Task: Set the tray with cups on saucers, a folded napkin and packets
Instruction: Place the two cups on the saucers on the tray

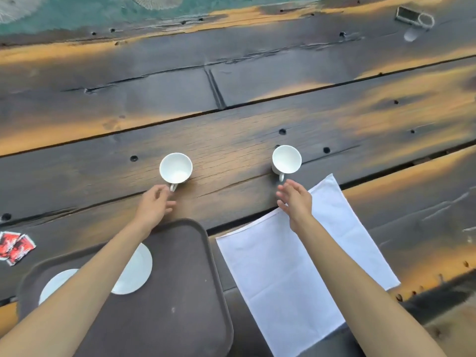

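Two white cups stand upright on the wooden table beyond the tray: the left cup (176, 168) and the right cup (286, 160). My left hand (155, 204) has its fingertips at the left cup's handle; whether it grips is unclear. My right hand (296, 202) is open just short of the right cup's handle. A dark brown tray (185, 292) lies near me with two white saucers, one (136, 271) beside my left forearm and one (55, 284) partly hidden by it. A white napkin (296, 266) lies unfolded to the tray's right. Red packets (14, 247) sit at the far left.
The table (231, 99) is made of dark, weathered planks with gaps and bolt holes. A small clear holder (414, 16) stands at the far right corner. A teal patterned surface (103, 11) runs along the far edge.
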A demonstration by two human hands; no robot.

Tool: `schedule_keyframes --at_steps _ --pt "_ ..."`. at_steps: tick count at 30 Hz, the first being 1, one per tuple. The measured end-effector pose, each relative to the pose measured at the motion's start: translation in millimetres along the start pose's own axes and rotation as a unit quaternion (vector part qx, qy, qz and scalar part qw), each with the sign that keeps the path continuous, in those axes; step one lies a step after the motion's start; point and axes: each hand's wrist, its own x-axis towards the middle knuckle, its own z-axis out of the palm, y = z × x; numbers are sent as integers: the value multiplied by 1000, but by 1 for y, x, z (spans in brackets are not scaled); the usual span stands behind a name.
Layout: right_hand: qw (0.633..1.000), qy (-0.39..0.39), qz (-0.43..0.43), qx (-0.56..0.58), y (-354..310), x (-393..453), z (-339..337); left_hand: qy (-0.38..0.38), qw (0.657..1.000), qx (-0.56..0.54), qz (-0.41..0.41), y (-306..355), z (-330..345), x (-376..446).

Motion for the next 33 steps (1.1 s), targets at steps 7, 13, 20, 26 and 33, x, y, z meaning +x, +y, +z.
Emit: schedule_keyframes --at_steps 7,13,20,26,33 --pt "999 -10 32 -12 0 30 8 -41 998 -31 -22 -4 11 9" --pt "999 -49 20 3 4 38 9 -35 995 -88 -22 1 23 13" --pt "998 -62 -5 23 7 29 20 -17 990 -136 -22 8 10 -2" --pt "994 -109 -6 -7 26 -10 40 -10 984 -178 -18 -12 -24 -38" --pt "982 -184 -7 -50 57 -69 77 31 979 -200 -18 -57 -85 -91"
